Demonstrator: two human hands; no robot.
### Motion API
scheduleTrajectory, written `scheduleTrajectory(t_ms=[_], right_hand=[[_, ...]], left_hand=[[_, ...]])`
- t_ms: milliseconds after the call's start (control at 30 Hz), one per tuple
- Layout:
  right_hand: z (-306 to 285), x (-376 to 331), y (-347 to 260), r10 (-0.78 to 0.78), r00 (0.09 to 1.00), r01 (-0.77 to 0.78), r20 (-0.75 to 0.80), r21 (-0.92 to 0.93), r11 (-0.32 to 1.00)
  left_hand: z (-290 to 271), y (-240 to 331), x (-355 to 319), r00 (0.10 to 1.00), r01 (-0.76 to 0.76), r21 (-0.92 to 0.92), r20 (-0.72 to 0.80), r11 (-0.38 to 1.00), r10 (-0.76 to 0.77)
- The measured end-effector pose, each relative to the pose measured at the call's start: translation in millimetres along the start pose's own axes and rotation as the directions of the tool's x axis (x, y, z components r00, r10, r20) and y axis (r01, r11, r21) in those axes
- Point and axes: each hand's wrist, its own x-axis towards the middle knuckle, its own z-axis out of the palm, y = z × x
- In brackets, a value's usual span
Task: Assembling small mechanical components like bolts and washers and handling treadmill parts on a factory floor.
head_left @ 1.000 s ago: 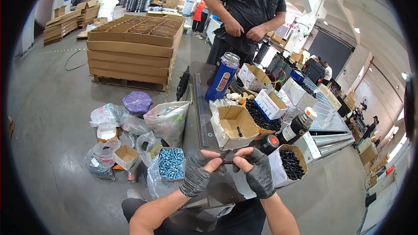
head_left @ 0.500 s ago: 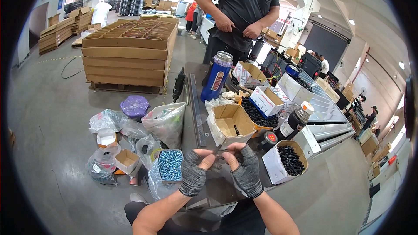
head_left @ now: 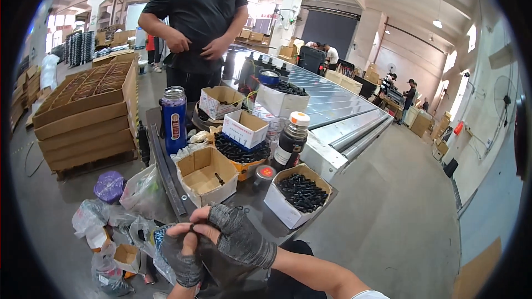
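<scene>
My left hand [head_left: 186, 257] and my right hand [head_left: 238, 237], both in grey fingerless gloves, meet at the near edge of the worktable. Their fingertips pinch together on a small dark part [head_left: 192, 227], mostly hidden by the fingers; its kind cannot be made out. Just beyond them stands an open cardboard box [head_left: 206, 194] with one black bolt [head_left: 219, 179] inside. Right of my hands, a white box [head_left: 284, 210] is filled with black bolts [head_left: 302, 192]. A round dark container with a red-marked lid [head_left: 265, 172] sits between the boxes.
A blue bottle [head_left: 174, 122], a dark flask with an orange-topped cap [head_left: 291, 139] and more part boxes crowd the table. Plastic bags [head_left: 147, 194] and a small carton [head_left: 127, 257] lie at the left. A person [head_left: 199, 22] stands across the table, near stacked cartons [head_left: 91, 144].
The view has swung right, so the table appears further left. My hands, slightly apart before, now meet at the fingertips, with the right hand reaching across to the left.
</scene>
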Motion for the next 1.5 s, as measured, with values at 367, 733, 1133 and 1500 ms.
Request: scheduleTrajectory(t_ms=[367,733,1133,1500], right_hand=[[-55.5,-14.7,-13.5,0.008,0.944,-0.019,0.331,0.032,0.999],[-226.7,-18.1,-23.6,0.118,0.956,-0.003,0.27,-0.394,0.919],[-260.9,-71.3,55.6,0.208,0.962,-0.07,0.179,-0.573,0.816],[-248.6,-82.0,58.6,0.205,0.955,-0.039,0.213,-0.598,0.801]], left_hand=[[15.6,12.4,-11.9,0.971,0.016,-0.045,0.239,0.999,-0.005],[23.4,9.7,4.0,0.824,0.128,0.14,0.536,0.982,-0.184],[29.1,4.5,12.0,0.734,0.093,0.236,0.639,0.967,-0.227],[27.0,2.2,10.4,0.727,0.096,0.239,0.646,0.966,-0.232]])
